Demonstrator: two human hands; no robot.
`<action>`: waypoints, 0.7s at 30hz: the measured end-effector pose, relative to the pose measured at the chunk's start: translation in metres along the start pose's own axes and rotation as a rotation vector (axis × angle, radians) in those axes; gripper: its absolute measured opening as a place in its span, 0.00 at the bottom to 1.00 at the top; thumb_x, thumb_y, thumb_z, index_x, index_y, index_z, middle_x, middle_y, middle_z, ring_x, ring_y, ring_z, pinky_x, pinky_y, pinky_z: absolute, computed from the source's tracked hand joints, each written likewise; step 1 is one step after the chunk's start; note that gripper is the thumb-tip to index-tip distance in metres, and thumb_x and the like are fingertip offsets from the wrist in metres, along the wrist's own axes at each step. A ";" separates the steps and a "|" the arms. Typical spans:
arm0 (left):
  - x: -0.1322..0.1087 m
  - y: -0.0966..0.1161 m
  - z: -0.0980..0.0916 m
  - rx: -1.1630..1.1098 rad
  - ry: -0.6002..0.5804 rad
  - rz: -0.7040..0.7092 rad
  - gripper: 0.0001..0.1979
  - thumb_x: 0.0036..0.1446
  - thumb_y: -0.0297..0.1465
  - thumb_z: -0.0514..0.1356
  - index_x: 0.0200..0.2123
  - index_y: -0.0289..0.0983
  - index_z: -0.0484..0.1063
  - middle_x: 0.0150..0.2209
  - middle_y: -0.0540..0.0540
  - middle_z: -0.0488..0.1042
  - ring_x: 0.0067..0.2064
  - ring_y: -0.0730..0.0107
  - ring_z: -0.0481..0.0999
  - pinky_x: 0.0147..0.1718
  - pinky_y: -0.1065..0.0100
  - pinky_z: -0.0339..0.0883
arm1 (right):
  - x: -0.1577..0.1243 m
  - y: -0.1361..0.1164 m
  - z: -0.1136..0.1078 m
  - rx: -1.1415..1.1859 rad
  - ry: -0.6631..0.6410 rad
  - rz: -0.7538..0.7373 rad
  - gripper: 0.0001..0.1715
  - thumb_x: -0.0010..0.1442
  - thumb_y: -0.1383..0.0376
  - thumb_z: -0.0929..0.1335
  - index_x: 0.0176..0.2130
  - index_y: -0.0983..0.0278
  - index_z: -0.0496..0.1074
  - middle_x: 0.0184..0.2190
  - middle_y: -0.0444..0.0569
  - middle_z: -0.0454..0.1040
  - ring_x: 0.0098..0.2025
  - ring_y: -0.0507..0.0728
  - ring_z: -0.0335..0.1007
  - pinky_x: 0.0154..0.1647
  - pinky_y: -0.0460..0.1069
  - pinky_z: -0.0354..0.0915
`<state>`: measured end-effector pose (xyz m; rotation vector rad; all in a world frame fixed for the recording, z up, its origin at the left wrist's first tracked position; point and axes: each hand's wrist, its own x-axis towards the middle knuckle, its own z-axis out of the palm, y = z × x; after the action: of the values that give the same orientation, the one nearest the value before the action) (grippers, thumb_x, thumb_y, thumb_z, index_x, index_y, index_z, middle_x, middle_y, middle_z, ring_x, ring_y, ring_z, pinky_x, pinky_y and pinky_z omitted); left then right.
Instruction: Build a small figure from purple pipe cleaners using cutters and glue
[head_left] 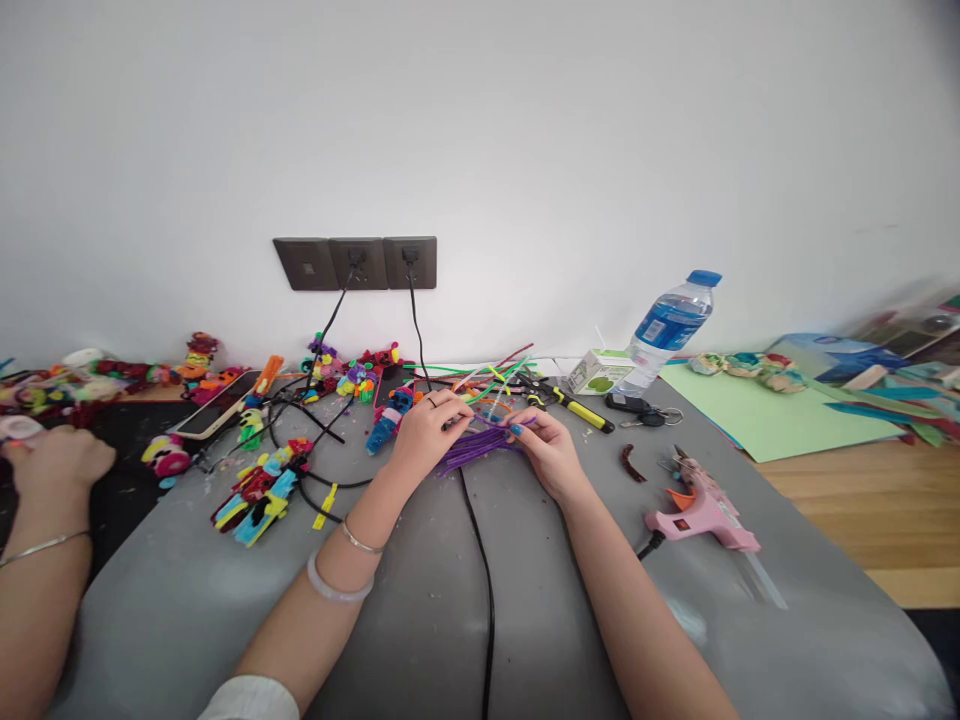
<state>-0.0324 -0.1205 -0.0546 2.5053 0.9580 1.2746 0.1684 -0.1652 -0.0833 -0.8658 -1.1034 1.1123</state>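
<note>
Both of my hands pinch a purple pipe cleaner (491,421) between them, over the middle of the grey mat. My left hand (429,432) is closed on its left end, thumb against fingertips. My right hand (551,455) grips the other end between thumb and forefinger. Just below and behind the fingers lies a bundle of purple pipe cleaners (480,450). Loose pipe cleaners in red, green and white (506,370) spread out behind my hands. Yellow-handled pliers (581,408) rest a little beyond my right hand.
A pink glue gun (705,515) lies at right, near keys (664,415). A water bottle (671,330) and a drink carton (600,372) stand by the wall. Colourful pipe-cleaner figures (259,490) and black cables (480,560) cover the left and centre. Another person's hand (60,465) is far left.
</note>
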 end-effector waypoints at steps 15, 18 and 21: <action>0.000 -0.002 0.001 0.003 0.006 0.019 0.05 0.61 0.26 0.59 0.34 0.39 0.75 0.36 0.46 0.76 0.42 0.66 0.76 0.42 0.66 0.71 | 0.000 0.001 -0.001 0.015 -0.007 0.010 0.10 0.51 0.56 0.76 0.30 0.59 0.77 0.34 0.46 0.78 0.31 0.52 0.69 0.35 0.47 0.66; 0.000 -0.002 0.001 -0.007 0.007 0.022 0.05 0.61 0.26 0.59 0.34 0.39 0.75 0.36 0.46 0.76 0.42 0.66 0.76 0.42 0.66 0.71 | 0.000 0.002 -0.001 0.007 -0.002 0.013 0.11 0.51 0.56 0.76 0.30 0.59 0.76 0.34 0.46 0.78 0.31 0.53 0.69 0.35 0.48 0.66; 0.000 -0.001 0.000 -0.007 0.009 0.018 0.05 0.61 0.27 0.59 0.34 0.39 0.75 0.35 0.46 0.76 0.41 0.66 0.76 0.41 0.66 0.71 | 0.000 0.002 -0.001 -0.006 -0.003 0.011 0.11 0.51 0.55 0.76 0.29 0.59 0.76 0.34 0.46 0.78 0.32 0.53 0.69 0.35 0.48 0.66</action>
<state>-0.0324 -0.1199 -0.0551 2.5101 0.9334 1.2929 0.1690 -0.1649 -0.0856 -0.8758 -1.1061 1.1197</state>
